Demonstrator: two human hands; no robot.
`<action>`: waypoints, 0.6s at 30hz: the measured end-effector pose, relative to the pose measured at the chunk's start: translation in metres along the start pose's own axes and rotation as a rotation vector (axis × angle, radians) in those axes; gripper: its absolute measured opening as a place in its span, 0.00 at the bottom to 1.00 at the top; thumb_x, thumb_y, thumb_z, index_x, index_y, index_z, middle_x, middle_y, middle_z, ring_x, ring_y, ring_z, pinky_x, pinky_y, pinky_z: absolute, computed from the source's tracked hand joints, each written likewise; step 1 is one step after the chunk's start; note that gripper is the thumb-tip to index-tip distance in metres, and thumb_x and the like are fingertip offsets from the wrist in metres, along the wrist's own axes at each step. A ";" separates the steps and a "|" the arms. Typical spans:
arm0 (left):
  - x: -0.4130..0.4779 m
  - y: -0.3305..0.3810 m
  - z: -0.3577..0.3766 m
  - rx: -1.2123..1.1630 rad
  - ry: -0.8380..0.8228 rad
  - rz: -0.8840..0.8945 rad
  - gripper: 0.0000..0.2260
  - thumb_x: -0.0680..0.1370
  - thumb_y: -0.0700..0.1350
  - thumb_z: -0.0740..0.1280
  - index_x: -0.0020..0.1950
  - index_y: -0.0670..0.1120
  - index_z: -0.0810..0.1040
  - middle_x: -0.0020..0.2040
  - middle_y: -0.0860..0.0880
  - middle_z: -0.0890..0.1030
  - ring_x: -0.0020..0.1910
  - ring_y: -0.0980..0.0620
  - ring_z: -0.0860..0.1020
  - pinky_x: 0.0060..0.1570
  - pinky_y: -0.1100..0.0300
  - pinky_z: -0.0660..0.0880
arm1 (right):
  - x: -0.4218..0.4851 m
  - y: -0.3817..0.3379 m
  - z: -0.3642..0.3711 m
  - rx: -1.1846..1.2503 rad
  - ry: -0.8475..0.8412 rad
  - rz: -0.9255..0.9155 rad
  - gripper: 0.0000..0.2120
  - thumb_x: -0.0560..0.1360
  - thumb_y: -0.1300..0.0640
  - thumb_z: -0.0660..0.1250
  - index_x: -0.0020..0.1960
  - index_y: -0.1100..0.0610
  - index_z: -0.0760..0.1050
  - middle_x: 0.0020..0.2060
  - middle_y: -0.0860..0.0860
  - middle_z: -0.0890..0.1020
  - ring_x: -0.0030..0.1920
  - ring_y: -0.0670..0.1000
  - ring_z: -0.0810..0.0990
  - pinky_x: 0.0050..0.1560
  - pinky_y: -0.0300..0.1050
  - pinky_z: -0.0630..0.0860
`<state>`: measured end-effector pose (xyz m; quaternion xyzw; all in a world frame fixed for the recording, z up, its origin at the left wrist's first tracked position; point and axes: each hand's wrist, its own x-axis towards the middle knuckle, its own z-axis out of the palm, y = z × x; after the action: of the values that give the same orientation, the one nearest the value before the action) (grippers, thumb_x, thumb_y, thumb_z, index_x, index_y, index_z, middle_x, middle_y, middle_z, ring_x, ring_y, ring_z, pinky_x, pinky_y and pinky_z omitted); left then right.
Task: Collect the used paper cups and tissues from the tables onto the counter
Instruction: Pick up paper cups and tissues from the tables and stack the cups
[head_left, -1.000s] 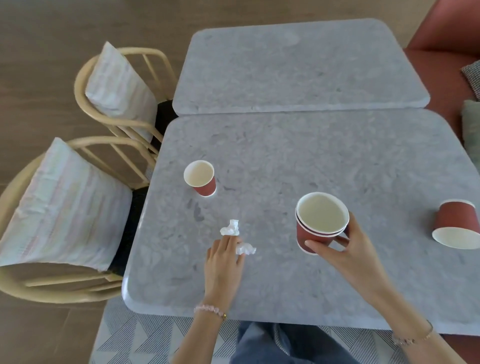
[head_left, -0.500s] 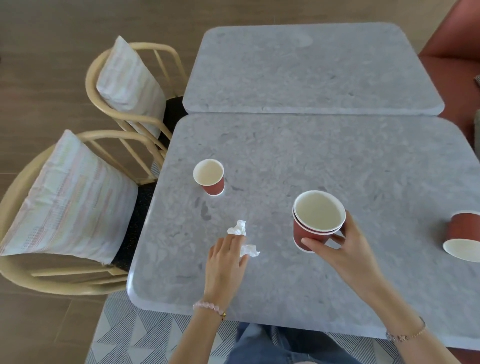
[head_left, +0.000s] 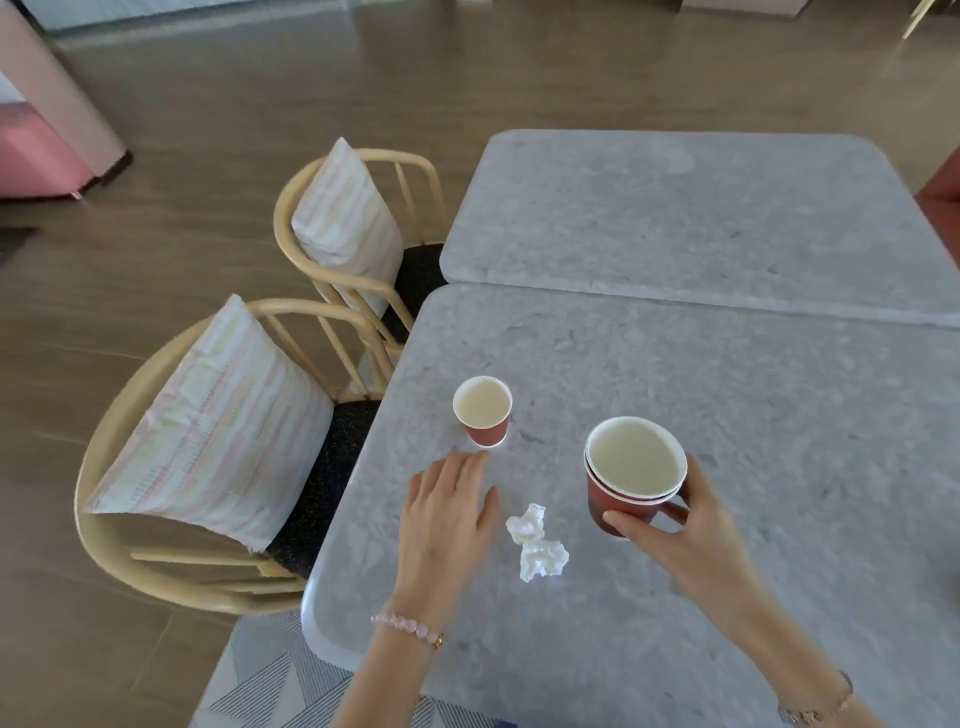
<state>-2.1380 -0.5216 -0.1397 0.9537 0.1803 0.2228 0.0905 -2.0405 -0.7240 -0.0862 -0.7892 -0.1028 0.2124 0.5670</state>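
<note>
My right hand (head_left: 685, 535) grips a stack of two nested red paper cups (head_left: 631, 470), held upright just above the near grey table (head_left: 753, 415). A single small red paper cup (head_left: 483, 410) stands upright near the table's left edge. My left hand (head_left: 447, 514) lies flat over the table with its fingers straight, fingertips just short of that cup and holding nothing. A crumpled white tissue (head_left: 535, 545) lies on the table between my two hands, touched by neither.
Two rattan chairs (head_left: 218, 582) with striped cushions (head_left: 218, 441) stand along the table's left side. A second grey table (head_left: 675, 218) abuts the far edge. A patterned rug (head_left: 260, 686) lies below, and a pink bench (head_left: 31, 161) stands far left.
My left hand left the tissue and moved forward toward the small cup. The view swung left, so the tipped cup at the right is out of frame. The right hand keeps its stack.
</note>
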 end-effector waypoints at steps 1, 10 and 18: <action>0.004 -0.004 0.000 -0.013 0.001 -0.012 0.15 0.68 0.41 0.75 0.53 0.44 0.78 0.47 0.50 0.81 0.43 0.47 0.79 0.43 0.54 0.75 | 0.002 -0.002 0.002 -0.006 0.000 -0.002 0.29 0.64 0.62 0.78 0.52 0.37 0.68 0.50 0.36 0.78 0.51 0.37 0.77 0.49 0.41 0.72; 0.016 -0.033 0.044 -0.413 -0.160 -0.479 0.28 0.73 0.47 0.72 0.70 0.44 0.65 0.66 0.48 0.70 0.64 0.47 0.69 0.58 0.55 0.69 | 0.019 -0.003 0.008 -0.038 0.032 0.007 0.31 0.63 0.65 0.78 0.51 0.37 0.68 0.46 0.34 0.80 0.47 0.35 0.79 0.44 0.33 0.71; 0.054 -0.032 0.086 -0.860 -0.217 -0.664 0.46 0.61 0.49 0.78 0.74 0.47 0.57 0.66 0.53 0.64 0.67 0.54 0.63 0.66 0.59 0.63 | 0.028 0.011 0.006 -0.054 0.063 0.062 0.31 0.62 0.64 0.79 0.58 0.43 0.70 0.51 0.33 0.79 0.52 0.36 0.78 0.53 0.40 0.74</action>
<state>-2.0628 -0.4793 -0.2029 0.7402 0.3537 0.1361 0.5553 -2.0188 -0.7114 -0.1041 -0.8134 -0.0659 0.2020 0.5414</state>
